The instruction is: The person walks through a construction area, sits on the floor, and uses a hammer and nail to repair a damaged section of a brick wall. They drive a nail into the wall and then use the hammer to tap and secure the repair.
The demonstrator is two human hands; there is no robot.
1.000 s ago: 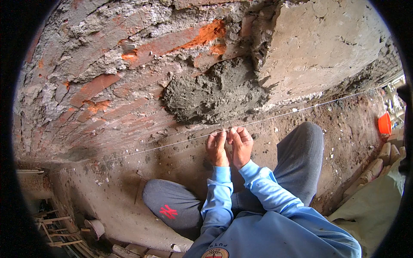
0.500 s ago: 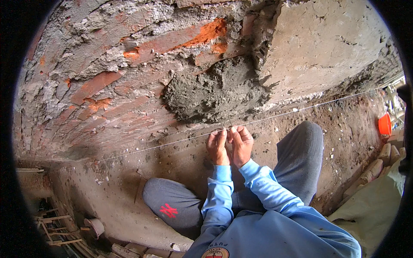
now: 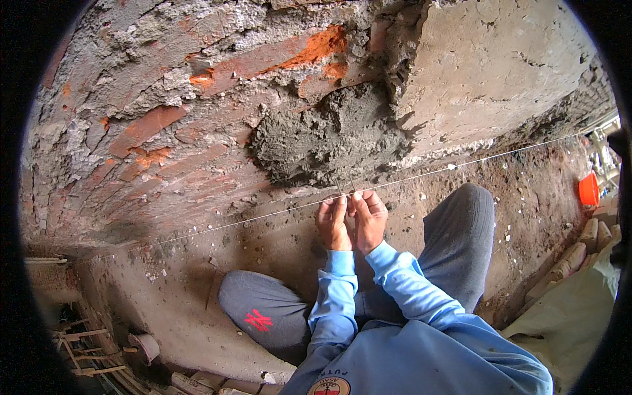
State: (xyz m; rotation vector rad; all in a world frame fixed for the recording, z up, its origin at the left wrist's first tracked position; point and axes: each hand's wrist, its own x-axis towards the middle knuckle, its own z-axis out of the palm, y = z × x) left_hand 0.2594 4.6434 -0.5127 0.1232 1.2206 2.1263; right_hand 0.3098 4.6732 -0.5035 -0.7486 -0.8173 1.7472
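Observation:
My left hand [image 3: 334, 222] and my right hand [image 3: 370, 219] are side by side in front of the wall's foot, thumbs up and fingertips pinched. From the left fingertips a thin dark rod [image 3: 339, 186], like a nail or wire, points toward the wall. A second thin rod [image 3: 352, 185] stands out of the right fingers. Whether the two are one bent piece is too small to tell. The taut white string [image 3: 276, 215] passes right at my fingertips. Just beyond lies a patch of wet grey mortar [image 3: 329, 141] on the wall.
Rough brick wall [image 3: 145, 131] with crumbling mortar fills the upper left; smooth plaster [image 3: 487, 79] covers the upper right. An orange bucket [image 3: 588, 190] is at the far right, above a pale sheet [image 3: 566, 329]. Wooden pieces [image 3: 89, 352] and a round container [image 3: 145, 347] lie lower left.
Hardly anything differs. Both hands keep their pinch at the string, with only a very slight shift.

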